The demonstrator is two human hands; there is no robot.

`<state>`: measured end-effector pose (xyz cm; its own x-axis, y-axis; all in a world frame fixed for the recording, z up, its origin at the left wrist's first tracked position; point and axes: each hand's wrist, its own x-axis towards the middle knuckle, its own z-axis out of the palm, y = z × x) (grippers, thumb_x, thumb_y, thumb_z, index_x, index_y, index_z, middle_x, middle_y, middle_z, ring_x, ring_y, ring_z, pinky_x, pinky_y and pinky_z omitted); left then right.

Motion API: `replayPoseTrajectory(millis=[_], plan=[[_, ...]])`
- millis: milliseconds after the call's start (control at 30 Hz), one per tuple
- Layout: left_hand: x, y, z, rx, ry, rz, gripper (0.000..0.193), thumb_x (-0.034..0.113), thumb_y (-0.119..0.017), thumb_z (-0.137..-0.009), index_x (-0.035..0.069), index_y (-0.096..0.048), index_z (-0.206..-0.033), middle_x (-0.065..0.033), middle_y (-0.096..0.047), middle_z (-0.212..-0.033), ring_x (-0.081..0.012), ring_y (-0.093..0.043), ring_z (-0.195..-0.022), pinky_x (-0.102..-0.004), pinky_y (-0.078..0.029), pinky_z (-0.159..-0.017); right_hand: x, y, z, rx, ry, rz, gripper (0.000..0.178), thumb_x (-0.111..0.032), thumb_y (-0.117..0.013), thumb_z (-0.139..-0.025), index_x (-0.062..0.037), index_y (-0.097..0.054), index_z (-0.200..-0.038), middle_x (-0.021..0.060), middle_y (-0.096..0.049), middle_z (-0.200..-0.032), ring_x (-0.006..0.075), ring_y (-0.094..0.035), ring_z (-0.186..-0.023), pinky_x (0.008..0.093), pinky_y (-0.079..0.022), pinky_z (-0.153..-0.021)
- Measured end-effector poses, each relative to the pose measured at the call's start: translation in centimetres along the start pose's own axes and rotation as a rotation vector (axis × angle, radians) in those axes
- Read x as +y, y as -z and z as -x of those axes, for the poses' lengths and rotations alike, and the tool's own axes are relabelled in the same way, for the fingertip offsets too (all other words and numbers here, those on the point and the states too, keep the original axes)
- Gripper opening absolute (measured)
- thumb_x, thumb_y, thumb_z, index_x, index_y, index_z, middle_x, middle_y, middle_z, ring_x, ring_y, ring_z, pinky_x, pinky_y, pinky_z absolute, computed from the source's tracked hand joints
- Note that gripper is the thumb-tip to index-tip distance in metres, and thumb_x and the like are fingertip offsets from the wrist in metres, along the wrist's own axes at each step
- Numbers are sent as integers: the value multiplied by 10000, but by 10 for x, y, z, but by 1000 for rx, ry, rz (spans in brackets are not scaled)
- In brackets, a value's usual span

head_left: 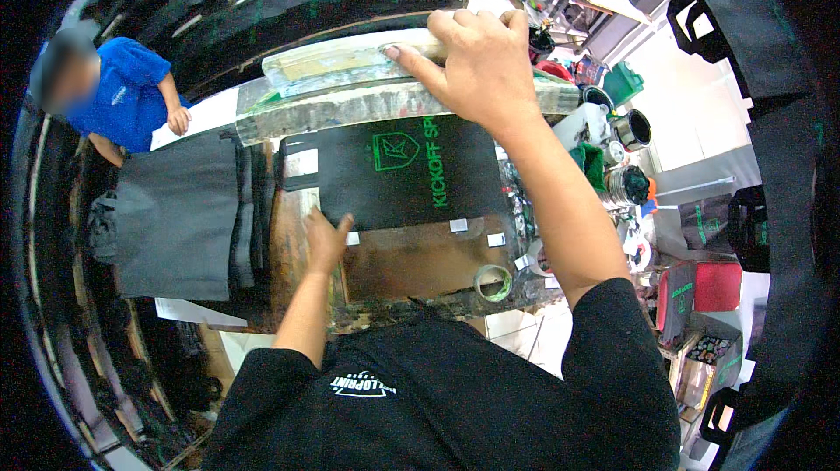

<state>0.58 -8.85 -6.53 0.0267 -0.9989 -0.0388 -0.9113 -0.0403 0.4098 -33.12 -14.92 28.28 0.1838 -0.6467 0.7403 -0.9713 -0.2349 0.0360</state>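
Observation:
A screen printing frame (337, 114) is tilted up at the far side of the work table, its near rail stained with ink. Along it lies a long pale squeegee (328, 66). My right hand (486, 68) wraps its fingers over the top of the squeegee, the thumb on the near face. Below the frame, a black fabric piece (350, 182) with a green shield and lettering lies on a brown board (411, 270). Beside the fabric's left edge is my left hand (326, 242), thumb and fingers apart, holding nothing.
A stack of black fabric pieces (179, 217) sits on the left. Behind it stands a person in a blue shirt (131, 81). A tape roll (493, 283) rests at the board's near right. Ink cans (630, 128) and tubs crowd the right side. Printed black pieces hang far right.

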Motion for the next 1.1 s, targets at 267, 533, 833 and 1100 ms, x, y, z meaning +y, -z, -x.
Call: replayPoseTrajectory(millis=[267, 533, 833, 1100], plan=[[11, 7, -6, 6, 65, 340, 482, 223, -761, -925, -65, -622, -1286, -302, -733, -1082, -481, -705, -1036, -531, -545, -915, 6, 0, -27, -85, -54, -26, 642, -704, -585, -953, -82, -719, -868, 148, -734, -844, 333, -712, -854, 530, -413, -875], [30, 226, -98, 41, 251, 833, 246, 204, -704, -993, -5, -716, -1122, -42, -720, -849, -104, -603, -542, -260, -485, -490, 22, -2, -59, -147, -65, -10, 606, -643, -558, -999, -67, -655, -836, 153, -730, -842, 356, -713, -869, 515, -409, -867], [-186, 352, -133, 98, 606, 873, 89, 158, -737, -980, 79, -704, -1006, 6, -606, -741, -72, -511, -506, -229, -428, -446, 8, 9, -49, -130, -107, -38, 519, -566, -654, -976, -57, -662, -875, 141, -691, -853, 340, -670, -908, 502, -403, -898], [-280, 276, -73, 646, 464, 394, 548, 275, -769, -963, 22, -571, -1406, -178, -726, -1112, -292, -741, -936, -435, -594, -802, 0, 19, -50, -219, -119, -6, 520, -542, -614, -1006, -32, -679, -924, 176, -708, -911, 367, -672, -947, 521, -411, -946]])
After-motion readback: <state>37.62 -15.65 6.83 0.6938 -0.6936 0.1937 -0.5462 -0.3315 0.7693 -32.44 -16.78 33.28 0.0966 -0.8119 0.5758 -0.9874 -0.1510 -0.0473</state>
